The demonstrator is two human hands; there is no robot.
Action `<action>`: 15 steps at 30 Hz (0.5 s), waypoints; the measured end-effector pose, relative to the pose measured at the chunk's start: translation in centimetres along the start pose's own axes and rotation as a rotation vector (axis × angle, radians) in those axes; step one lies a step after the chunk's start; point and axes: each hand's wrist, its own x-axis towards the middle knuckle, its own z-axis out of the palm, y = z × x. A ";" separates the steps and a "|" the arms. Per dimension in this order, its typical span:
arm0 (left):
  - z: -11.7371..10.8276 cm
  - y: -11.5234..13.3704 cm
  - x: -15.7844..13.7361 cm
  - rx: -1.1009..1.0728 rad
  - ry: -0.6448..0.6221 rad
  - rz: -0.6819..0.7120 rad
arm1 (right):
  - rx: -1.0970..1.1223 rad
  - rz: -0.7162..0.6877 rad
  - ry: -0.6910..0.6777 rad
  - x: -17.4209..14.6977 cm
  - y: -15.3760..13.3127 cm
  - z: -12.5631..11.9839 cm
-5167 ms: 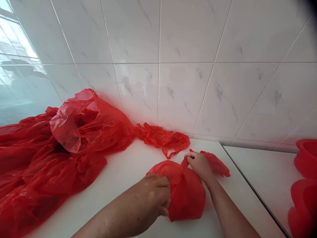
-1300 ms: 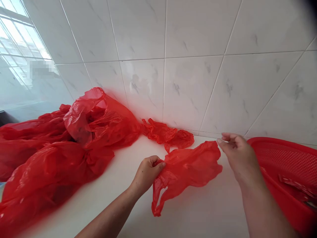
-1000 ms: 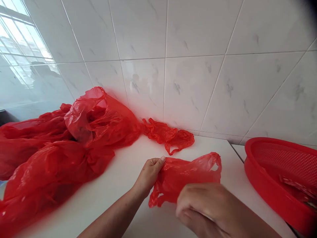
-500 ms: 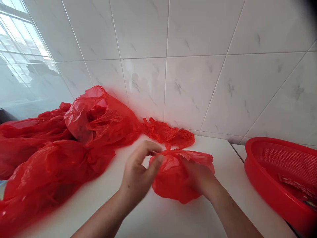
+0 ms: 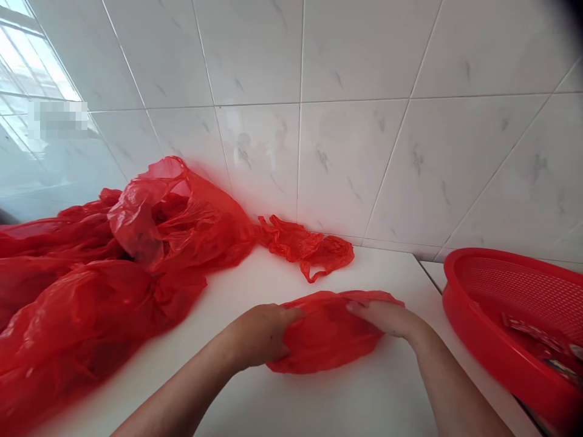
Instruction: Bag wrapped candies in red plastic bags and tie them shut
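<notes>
A puffed, crumpled red plastic bag lies on the white tabletop between my two hands. My left hand closes on its left side, with thumb and fingers apart around the film. On its upper right side is my right hand, which grips the bag with one digit lying along the top. Its other fingers are mostly hidden by the bag. Whether anything is inside the bag cannot be made out. Just beyond it, a small crumpled red bag with a loop handle lies against the wall.
A large heap of red plastic bags covers the left side of the white table. At the right stands a red perforated basket holding some small packets. A tiled wall runs along the back.
My left hand has come down from above the bag onto its left side. My right hand has shifted right. The bag has moved nearer and lies flatter and wider, apart from the small bag behind.
</notes>
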 end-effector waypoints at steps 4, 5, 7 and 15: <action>-0.5 1.0 0.0 -0.036 0.265 0.136 | 0.019 -0.100 -0.022 -1.0 -0.8 -0.1; -0.3 1.0 0.2 -0.013 0.344 0.152 | 0.015 -0.116 -0.009 -1.4 -1.3 -0.1; 0.1 0.5 0.7 0.005 0.444 0.157 | -0.015 -0.145 0.028 -2.5 -2.4 0.1; 3.0 -2.1 2.6 -0.509 0.324 -0.173 | 0.155 -0.332 0.209 -9.9 -2.7 -1.1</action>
